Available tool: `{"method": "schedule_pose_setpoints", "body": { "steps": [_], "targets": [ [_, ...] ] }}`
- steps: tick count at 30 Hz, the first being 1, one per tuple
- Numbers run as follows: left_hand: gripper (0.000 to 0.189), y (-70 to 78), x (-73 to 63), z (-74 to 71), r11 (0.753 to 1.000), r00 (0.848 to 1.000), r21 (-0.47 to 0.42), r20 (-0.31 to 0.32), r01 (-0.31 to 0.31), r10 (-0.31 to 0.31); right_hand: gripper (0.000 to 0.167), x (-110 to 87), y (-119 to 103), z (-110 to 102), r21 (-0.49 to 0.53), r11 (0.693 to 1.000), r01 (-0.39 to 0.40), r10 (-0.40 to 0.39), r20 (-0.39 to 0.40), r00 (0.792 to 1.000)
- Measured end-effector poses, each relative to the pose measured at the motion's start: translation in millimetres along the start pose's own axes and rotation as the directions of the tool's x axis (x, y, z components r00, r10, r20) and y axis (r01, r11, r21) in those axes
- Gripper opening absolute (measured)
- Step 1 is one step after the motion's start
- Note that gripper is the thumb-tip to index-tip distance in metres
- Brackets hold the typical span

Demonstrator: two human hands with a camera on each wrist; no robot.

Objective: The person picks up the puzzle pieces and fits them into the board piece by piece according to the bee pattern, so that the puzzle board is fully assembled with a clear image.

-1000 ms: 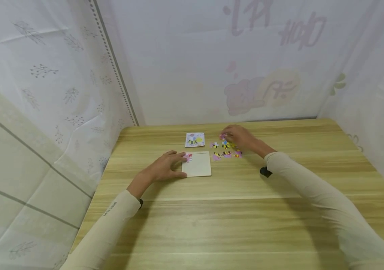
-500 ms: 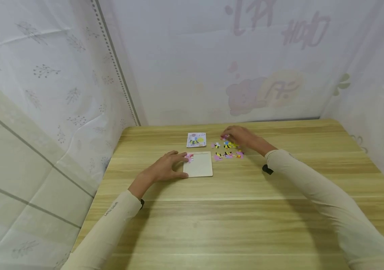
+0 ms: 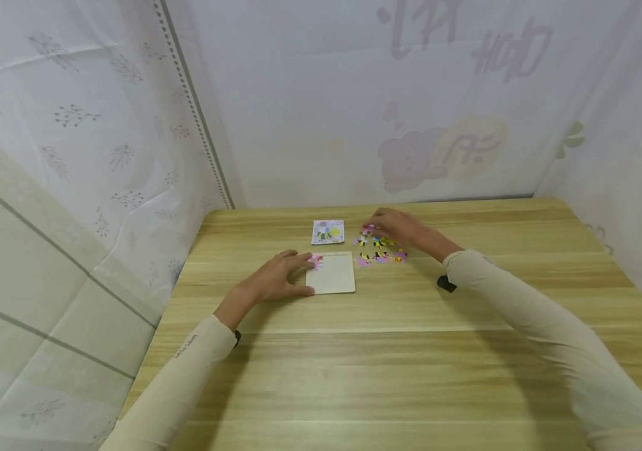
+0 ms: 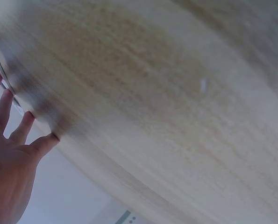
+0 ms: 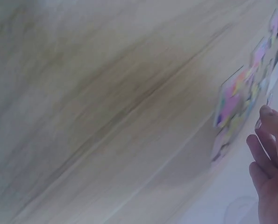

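My left hand [image 3: 277, 278] rests with spread fingers at the left edge of a square white puzzle board [image 3: 334, 275]. Its fingertips reach over a pink puzzle section in the board's upper left corner. My right hand [image 3: 401, 227] pinches a small pink puzzle piece [image 3: 367, 230] between thumb and fingers, above the loose pieces. In the right wrist view, the held piece shows only as a thin edge at the fingertips. Several loose puzzle pieces [image 3: 380, 257], pink, yellow and black with bee pictures, lie to the right of the board.
A square picture card [image 3: 328, 232] with a bee on it lies behind the board. The wooden table [image 3: 321, 376] ends at the back against a printed cloth wall [image 3: 309, 113], and more cloth hangs at both sides.
My right hand has shifted slightly left with the pink puzzle piece, toward the picture card. The left hand stays on the board's edge.
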State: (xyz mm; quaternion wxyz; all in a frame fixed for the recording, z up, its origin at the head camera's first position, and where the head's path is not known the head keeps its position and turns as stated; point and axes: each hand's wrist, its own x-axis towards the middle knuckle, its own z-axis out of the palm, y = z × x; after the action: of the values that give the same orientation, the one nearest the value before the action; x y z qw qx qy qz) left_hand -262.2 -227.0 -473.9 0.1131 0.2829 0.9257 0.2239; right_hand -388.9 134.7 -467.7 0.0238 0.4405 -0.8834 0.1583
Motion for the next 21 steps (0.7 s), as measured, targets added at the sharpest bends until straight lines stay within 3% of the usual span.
{"method": "schedule_pose_setpoints", "body": {
  "steps": [8, 11, 21],
  "targets": [
    [0.069, 0.3, 0.7, -0.4, 1.0, 1.0, 0.002, 0.001, 0.001, -0.001, 0.029, 3.9, -24.6, 1.2, -0.003, 1.0, -0.031, 0.031, 0.027, 0.999],
    [0.07, 1.2, 0.1, -1.0, 1.0, 1.0, 0.003, 0.001, -0.002, 0.002, 0.029, 4.3, -30.3, 4.3, 0.0, 1.0, 0.002, -0.002, 0.007, 1.0],
    [0.069, 2.3, -0.4, -0.8, 1.0, 1.0, 0.008, -0.004, -0.004, 0.004, 0.028, 3.0, -48.8, 12.0, 0.151, 0.985, 0.084, -0.075, -0.063, 0.995]
  ]
}}
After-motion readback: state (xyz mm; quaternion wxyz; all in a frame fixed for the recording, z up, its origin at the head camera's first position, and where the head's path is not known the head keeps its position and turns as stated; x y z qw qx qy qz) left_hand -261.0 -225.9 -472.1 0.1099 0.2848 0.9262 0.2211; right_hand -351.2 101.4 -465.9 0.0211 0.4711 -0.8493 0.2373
